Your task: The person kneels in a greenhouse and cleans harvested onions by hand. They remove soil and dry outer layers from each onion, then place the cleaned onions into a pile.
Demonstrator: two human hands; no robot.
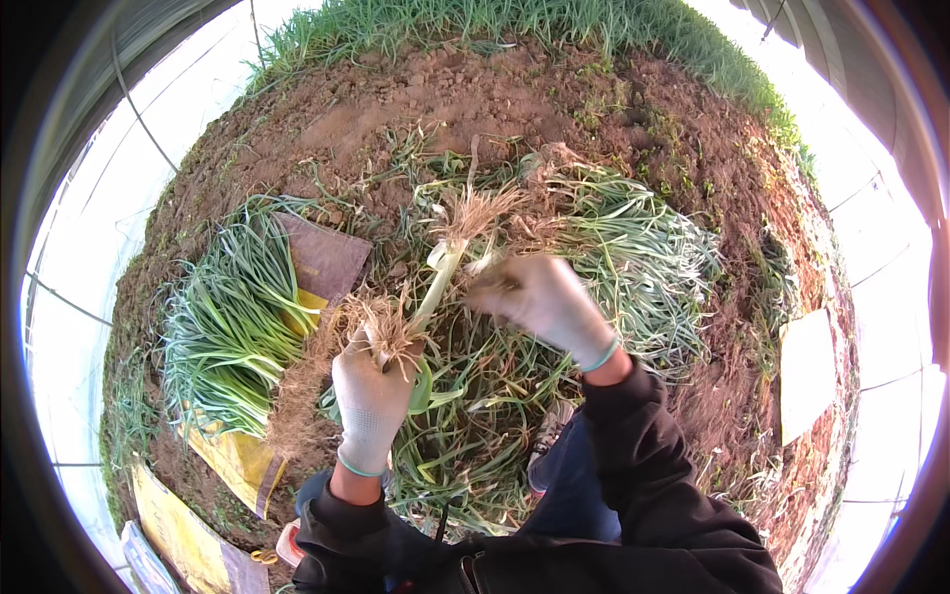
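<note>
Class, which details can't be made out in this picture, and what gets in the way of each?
All in the head view:
Right hand: blurred, so whether its grip holds anything is unclear.
Left hand: its grip on the stalk is partly hidden by roots.
Yellow sack: partly covered by the leafy heap.
Shoe: partly hidden by the trouser leg.
Growing plants: cut off by the top edge.

Stalk pile [226, 332] left, plant heap [643, 259] right — growing rows [485, 25] beyond

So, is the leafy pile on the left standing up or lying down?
Lying down: its green leaves point left, its brown roots right.
</note>
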